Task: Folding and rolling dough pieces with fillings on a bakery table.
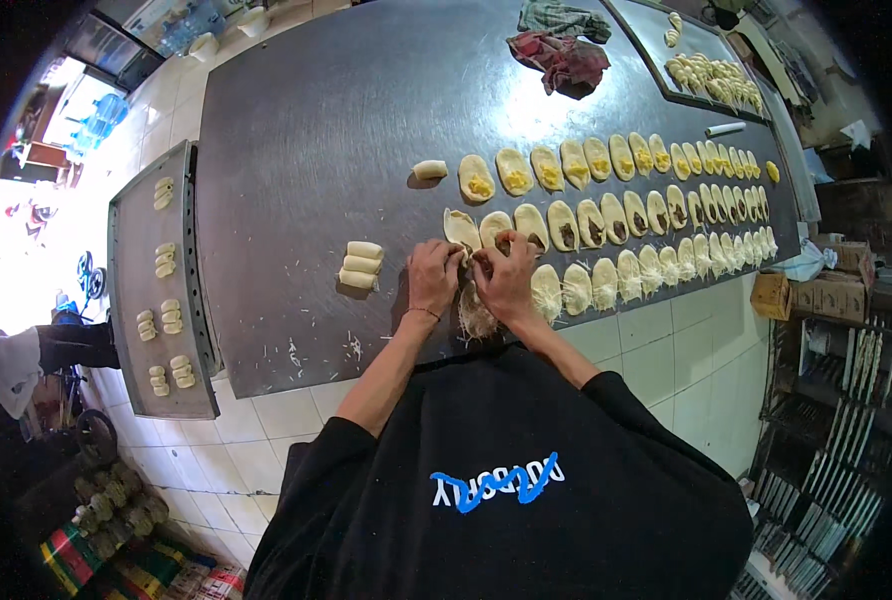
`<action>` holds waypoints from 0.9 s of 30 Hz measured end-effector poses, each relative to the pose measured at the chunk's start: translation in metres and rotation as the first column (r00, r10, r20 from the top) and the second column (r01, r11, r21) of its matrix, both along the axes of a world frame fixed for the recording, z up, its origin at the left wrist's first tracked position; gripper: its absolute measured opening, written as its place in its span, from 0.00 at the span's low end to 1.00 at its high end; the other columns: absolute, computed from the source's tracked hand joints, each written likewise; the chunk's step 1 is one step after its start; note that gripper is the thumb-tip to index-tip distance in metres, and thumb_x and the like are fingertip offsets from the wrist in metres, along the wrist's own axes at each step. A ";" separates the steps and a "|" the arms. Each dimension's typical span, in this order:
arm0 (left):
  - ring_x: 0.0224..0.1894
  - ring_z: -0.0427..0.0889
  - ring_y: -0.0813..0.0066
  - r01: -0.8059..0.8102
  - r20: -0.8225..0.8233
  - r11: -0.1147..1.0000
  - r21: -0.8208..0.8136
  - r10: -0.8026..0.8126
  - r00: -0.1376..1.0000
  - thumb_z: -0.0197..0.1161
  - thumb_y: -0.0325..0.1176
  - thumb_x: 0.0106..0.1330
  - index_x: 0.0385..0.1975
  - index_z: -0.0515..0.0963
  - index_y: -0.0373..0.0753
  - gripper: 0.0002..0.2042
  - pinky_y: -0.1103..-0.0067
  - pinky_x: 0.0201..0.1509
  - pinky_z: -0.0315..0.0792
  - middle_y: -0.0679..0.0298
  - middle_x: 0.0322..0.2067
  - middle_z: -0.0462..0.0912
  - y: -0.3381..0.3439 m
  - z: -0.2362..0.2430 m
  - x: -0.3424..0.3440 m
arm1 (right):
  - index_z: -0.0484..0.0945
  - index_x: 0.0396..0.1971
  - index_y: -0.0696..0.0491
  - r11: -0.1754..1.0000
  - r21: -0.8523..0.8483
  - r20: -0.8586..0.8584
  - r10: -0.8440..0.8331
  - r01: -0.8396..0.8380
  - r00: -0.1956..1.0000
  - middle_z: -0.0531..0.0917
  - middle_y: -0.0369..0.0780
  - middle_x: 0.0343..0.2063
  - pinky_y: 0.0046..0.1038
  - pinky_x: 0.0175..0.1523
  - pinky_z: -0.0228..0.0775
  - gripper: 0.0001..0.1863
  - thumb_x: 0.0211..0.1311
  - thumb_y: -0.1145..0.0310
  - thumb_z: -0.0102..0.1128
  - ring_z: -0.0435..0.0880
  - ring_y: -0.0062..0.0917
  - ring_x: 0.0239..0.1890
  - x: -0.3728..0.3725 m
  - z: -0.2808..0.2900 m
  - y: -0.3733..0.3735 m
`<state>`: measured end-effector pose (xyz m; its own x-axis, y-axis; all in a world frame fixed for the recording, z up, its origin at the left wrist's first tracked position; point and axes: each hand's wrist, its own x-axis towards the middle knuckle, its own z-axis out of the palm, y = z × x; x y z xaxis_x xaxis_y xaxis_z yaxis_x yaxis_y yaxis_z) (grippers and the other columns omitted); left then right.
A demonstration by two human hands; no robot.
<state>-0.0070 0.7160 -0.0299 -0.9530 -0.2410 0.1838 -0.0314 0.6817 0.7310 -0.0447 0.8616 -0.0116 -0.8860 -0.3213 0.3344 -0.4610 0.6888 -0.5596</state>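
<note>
The right hand (506, 284) partly hides a dough oval (495, 222).

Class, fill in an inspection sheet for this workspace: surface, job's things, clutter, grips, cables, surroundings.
Surface: dark table, white shreds near its front edge.
Job's things: yellow-filled row, dark-filled row and pale-shred row of flattened dough; rolled pieces at left.
Clutter: red cloth and greenish cloth, far side.
Grips: left hand and right hand at a dough piece; exact hold partly hidden.
Cables: nothing seen.
Surroundings: left tray with rolled dough, tiled floor, cardboard boxes.
</note>
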 end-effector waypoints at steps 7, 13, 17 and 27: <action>0.44 0.77 0.59 0.112 -0.172 0.994 -0.012 -0.113 0.979 0.65 0.27 0.55 0.36 0.80 0.38 0.08 0.68 0.49 0.69 0.61 0.35 0.81 -0.002 -0.001 0.007 | 0.82 0.32 0.54 0.997 -0.004 0.046 0.076 -0.076 0.996 0.69 0.49 0.48 0.44 0.55 0.61 0.09 0.50 0.70 0.66 0.67 0.45 0.50 -0.002 -0.004 0.008; 0.39 0.78 0.60 0.180 -0.111 0.971 -0.160 -0.199 0.974 0.66 0.33 0.57 0.29 0.82 0.42 0.04 0.66 0.45 0.66 0.64 0.29 0.82 -0.003 -0.007 0.032 | 0.82 0.28 0.54 0.959 0.024 -0.046 0.283 -0.282 0.958 0.69 0.50 0.47 0.43 0.52 0.61 0.07 0.49 0.68 0.65 0.67 0.46 0.49 0.008 -0.009 0.035; 0.28 0.79 0.54 -0.079 0.064 0.960 -0.268 0.100 0.993 0.67 0.45 0.59 0.17 0.81 0.39 0.16 0.64 0.37 0.68 0.57 0.21 0.81 0.000 -0.006 -0.004 | 0.80 0.23 0.53 0.976 0.118 -0.036 0.190 -0.184 0.981 0.69 0.48 0.46 0.47 0.52 0.60 0.11 0.45 0.63 0.70 0.67 0.45 0.49 -0.038 -0.017 0.013; 0.30 0.77 0.55 0.014 -0.125 0.960 -0.278 -0.051 0.991 0.57 0.39 0.69 0.32 0.74 0.40 0.10 0.64 0.36 0.67 0.58 0.27 0.76 -0.008 -0.003 -0.018 | 0.84 0.37 0.46 0.966 0.062 0.072 0.245 -0.250 0.967 0.69 0.46 0.51 0.43 0.55 0.59 0.14 0.46 0.71 0.66 0.67 0.44 0.52 -0.046 0.004 0.011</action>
<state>-0.0248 0.7084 -0.0329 -0.9229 -0.1324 0.3615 0.0771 0.8564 0.5105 -0.0908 0.8728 -0.0081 -0.7946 -0.5537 0.2493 -0.5872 0.5963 -0.5474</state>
